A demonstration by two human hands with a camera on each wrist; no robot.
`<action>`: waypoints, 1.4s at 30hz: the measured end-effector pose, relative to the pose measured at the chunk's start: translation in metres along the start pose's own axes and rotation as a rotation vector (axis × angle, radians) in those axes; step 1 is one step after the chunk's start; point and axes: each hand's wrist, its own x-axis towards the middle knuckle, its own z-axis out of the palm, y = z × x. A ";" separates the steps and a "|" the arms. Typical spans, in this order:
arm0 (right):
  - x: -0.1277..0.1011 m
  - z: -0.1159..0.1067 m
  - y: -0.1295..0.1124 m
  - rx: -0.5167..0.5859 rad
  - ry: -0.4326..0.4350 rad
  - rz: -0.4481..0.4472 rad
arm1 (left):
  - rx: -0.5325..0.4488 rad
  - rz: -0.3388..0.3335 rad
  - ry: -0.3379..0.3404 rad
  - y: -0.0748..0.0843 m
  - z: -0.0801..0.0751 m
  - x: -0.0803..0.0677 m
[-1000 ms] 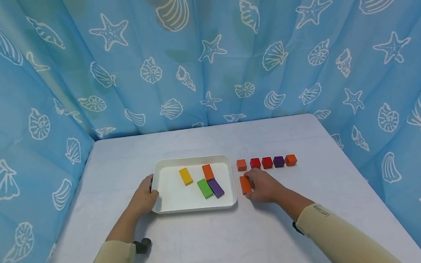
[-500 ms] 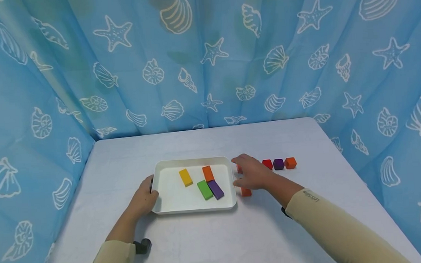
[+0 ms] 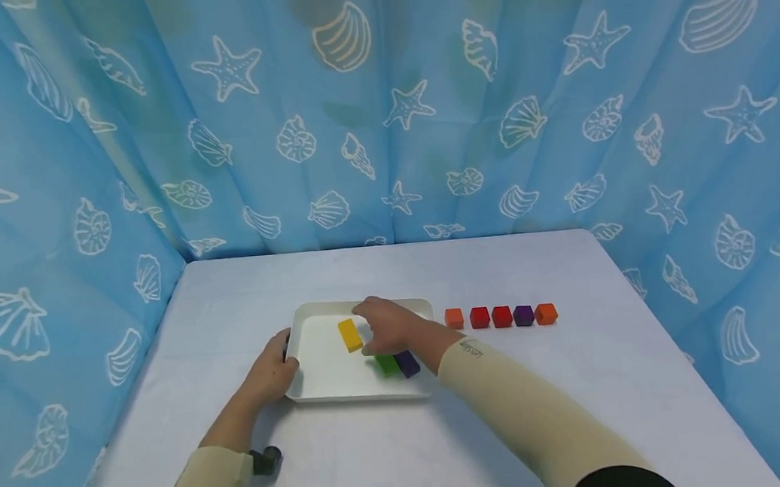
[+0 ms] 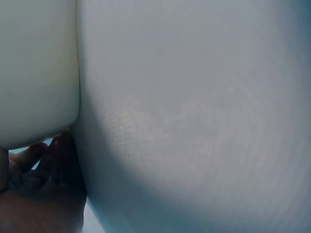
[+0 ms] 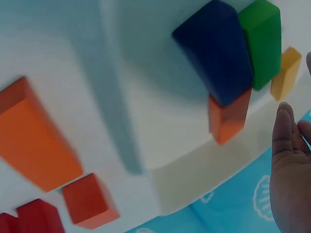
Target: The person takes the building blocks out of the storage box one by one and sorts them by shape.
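A white tray [image 3: 317,373] lies on the table with a yellow block [image 3: 350,334], a green block [image 3: 388,363] and a purple block [image 3: 407,363] in it. My left hand [image 3: 273,369] grips the tray's left rim, its fingers [image 4: 39,165] curled under the edge. Over the tray hovers my right hand [image 3: 382,325], just right of the yellow block and hiding an orange block [image 5: 228,119] from the head view. In the right wrist view its fingers [image 5: 289,165] are straight and hold nothing.
Right of the tray stands a row of cubes: orange [image 3: 454,318], red [image 3: 480,317], red [image 3: 501,316], purple [image 3: 523,315], orange [image 3: 546,313]. A long orange block [image 5: 34,141] lies on the table beside the tray. Blue shell-print curtains [image 3: 380,108] enclose the table.
My right hand has let go of the long orange block on the table and moved left, over the tray. The left hand has stayed on the tray's rim.
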 end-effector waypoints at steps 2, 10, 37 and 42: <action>0.006 0.005 -0.003 -0.031 -0.010 -0.006 | 0.002 -0.005 0.003 0.000 0.001 0.000; 0.027 0.015 -0.003 -0.108 -0.037 0.001 | -0.008 -0.008 0.023 0.000 0.001 0.000; 0.030 0.018 -0.006 -0.077 -0.056 0.028 | -0.003 -0.014 0.025 0.001 0.002 -0.003; 0.025 0.012 -0.002 -0.091 -0.030 0.005 | -0.005 -0.028 0.024 0.001 0.001 -0.001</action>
